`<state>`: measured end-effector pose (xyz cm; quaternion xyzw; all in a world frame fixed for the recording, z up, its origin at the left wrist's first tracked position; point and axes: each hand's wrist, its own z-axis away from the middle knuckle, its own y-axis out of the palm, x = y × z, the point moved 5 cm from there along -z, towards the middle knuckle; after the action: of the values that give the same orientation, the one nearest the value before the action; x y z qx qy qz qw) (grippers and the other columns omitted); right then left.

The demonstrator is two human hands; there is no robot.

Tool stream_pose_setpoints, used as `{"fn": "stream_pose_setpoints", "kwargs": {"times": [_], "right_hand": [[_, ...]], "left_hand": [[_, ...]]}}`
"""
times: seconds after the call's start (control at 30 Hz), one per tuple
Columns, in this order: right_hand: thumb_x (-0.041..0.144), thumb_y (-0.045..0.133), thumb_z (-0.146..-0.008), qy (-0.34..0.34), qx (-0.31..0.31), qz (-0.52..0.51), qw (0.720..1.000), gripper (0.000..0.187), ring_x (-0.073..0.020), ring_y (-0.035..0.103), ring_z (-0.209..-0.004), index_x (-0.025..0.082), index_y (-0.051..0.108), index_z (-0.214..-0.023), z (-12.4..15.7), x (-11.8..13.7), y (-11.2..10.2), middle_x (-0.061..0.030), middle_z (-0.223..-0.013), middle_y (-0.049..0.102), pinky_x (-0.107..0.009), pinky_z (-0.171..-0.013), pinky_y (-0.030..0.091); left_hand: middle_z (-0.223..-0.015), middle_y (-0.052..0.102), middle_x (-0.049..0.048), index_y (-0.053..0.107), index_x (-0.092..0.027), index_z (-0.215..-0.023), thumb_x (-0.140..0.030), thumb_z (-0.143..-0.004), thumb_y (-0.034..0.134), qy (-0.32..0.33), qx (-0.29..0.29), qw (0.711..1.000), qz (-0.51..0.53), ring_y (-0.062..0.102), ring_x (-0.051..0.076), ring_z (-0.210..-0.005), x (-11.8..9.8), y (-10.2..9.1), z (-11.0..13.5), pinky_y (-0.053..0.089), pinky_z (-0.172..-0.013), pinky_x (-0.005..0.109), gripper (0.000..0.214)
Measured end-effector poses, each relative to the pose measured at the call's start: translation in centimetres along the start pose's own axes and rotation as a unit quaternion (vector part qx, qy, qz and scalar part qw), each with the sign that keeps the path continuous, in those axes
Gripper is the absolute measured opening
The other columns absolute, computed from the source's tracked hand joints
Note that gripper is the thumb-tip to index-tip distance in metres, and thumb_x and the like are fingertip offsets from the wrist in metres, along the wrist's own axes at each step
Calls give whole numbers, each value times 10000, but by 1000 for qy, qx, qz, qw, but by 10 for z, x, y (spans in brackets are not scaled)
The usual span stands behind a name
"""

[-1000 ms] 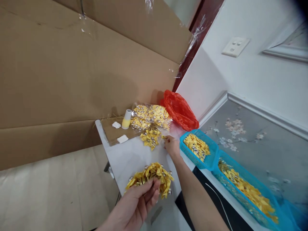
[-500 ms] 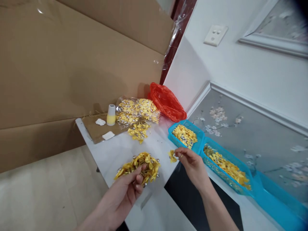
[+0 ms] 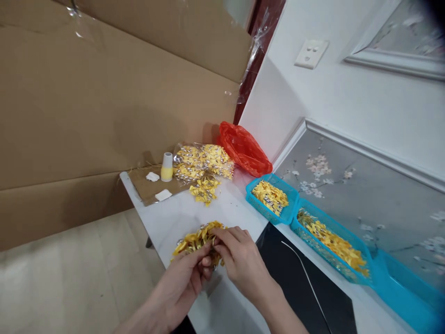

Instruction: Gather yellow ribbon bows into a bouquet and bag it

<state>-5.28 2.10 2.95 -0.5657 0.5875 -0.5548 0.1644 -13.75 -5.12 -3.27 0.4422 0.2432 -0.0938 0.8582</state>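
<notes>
L hand grasps a round bunch of yellow artificial flowers w/ silver beads, thumb vs. fingers, over the white tabletop. R hand has bent fingertips at bunch's 3 o'clock edge, touching it; can't tell what they pinch, view blocked.

Clock pos. from bunch: small loose pile of yellow beaded flowers btwn 12 & 1; clear plastic bag of same at 12; grey-and-yellow tapered bottle at 11; crumpled red plastic bag at 1; small blue plastic basket w/ yellow pcs at 2.
</notes>
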Motion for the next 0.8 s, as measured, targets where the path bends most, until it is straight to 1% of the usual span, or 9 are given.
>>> {"fn": "stream_pose_setpoints", "kwargs": {"times": [0.13, 0.2, 0.27, 0.37, 0.43, 0.5, 0.57, 0.63, 0.8], "right_hand": [[75, 462, -880, 6, 21, 1, 1000, 412, -213, 544, -939, 235, 484, -1260, 0, 3, -1, -46, -1072, 628, -377, -847, 425], [73, 456, -875, 2, 27, -2, 1000, 425, -216, 548, -948, 233, 481, -1268, 0, 4, 0, -52, -1090, 627, -387, -855, 430], [85, 464, -875, -3, 24, -24, 999, 425, -210, 556, -958, 238, 490, -1270, 1, 4, -1, -47, -1078, 636, -381, -864, 442], [118, 483, -875, -3, -5, -103, 995, 390, -177, 590, -948, 243, 534, -1241, -3, -6, -6, -24, -1021, 662, -331, -866, 470], [170, 495, -878, 20, -44, -159, 986, 307, -156, 622, -892, 229, 596, -1162, -12, -22, -11, -16, -967, 679, -285, -814, 495], [228, 492, -882, 54, -78, -184, 978, 244, -149, 643, -811, 205, 639, -1076, -26, -41, -12, -21, -917, 691, -260, -734, 511], [251, 494, -876, 81, -85, -182, 976, 226, -146, 649, -738, 188, 658, -1019, -46, -58, -5, -25, -865, 697, -255, -690, 510], [237, 519, -849, 94, -77, -167, 978, 204, -140, 644, -695, 183, 671, -975, -68, -70, 7, -21, -839, 697, -259, -698, 504], [246, 598, -766, 136, -65, -130, 980, 256, -133, 607, -644, 202, 656, -1011, -112, -84, 47, -23, -888, 679, -267, -674, 487]], "left_hand": [[-621, 541, -10, 675, -87, -823, -105, -800, 639, 7, 22, 999, -29, 469, 35, -464, 2, -1, -2, 440, -419, 139, 46], [-600, 543, -11, 679, -83, -797, -84, -800, 632, 14, 17, 999, -28, 473, 34, -460, 2, -2, -3, 443, -420, 134, 47], [-653, 597, 17, 688, -79, -806, -55, -808, 608, 19, 7, 1000, -21, 523, 42, -490, 0, -2, -3, 483, -456, 139, 83], [-744, 666, 71, 700, -64, -819, -30, -806, 597, 14, -9, 1000, -12, 616, 76, -585, -2, -2, -3, 548, -545, 161, 109], [-769, 686, 90, 701, -56, -801, -16, -798, 600, 9, -29, 1000, -4, 646, 92, -622, -3, -3, -3, 566, -573, 168, 109], [-773, 696, 97, 700, -55, -788, -10, -796, 600, 5, -46, 999, 3, 659, 102, -638, -3, -4, -3, 575, -582, 175, 110], [-773, 702, 101, 700, -55, -790, -12, -802, 594, 2, -52, 999, 6, 663, 105, -639, -2, -5, -2, 582, -592, 183, 115], [-778, 708, 106, 700, -51, -796, -12, -809, 586, 1, -53, 999, 8, 664, 105, -637, -1, -6, -1, 586, -606, 189, 121], [-750, 706, 99, 698, -43, -787, -19, -800, 605, -8, -51, 999, 14, 657, 98, -610, 0, -9, 1, 583, -596, 184, 97]]}}
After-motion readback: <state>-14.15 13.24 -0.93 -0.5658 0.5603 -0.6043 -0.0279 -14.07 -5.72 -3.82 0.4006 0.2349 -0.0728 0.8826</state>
